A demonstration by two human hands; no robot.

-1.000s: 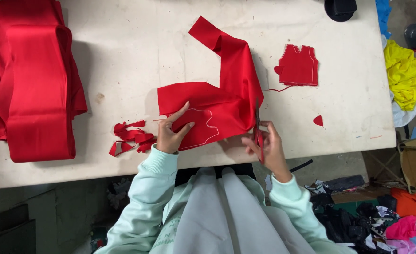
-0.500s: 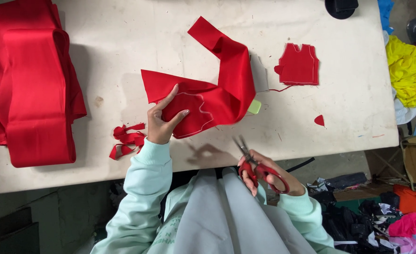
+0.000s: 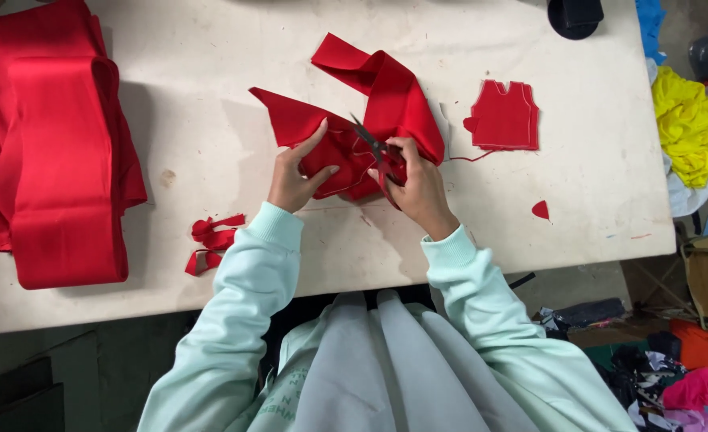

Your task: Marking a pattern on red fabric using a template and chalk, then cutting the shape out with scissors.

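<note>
Red cloth (image 3: 370, 120) is lying on the worktop (image 3: 210, 48) right under both hands; since half a second ago the right hand (image 3: 418, 188) has been coming back up from the worktop edge with the scissors (image 3: 374, 148), and the blades are now sitting on the cloth again, so cutting along the pale chalk line is probably resuming; the left hand (image 3: 294, 180) is pressing the cloth flat, fingers spread, thumb apart, and has been shifting slightly toward the right hand; the right hand is closing around the scissor handles, blades parted a little and pointing away from the body. Left of the left hand, small scraps (image 3: 210, 240) are lying near the sleeve; further left a folded stack (image 3: 58, 160) is resting; right of the right hand a cut piece (image 3: 504, 116) and a tiny chip (image 3: 540, 210) are lying apart. Scissor handles are mostly hidden inside the fingers; the chalk line is hard to follow under the hands; the stack and a dark object (image 3: 576, 14) are being cut off by the frame edge.
</note>
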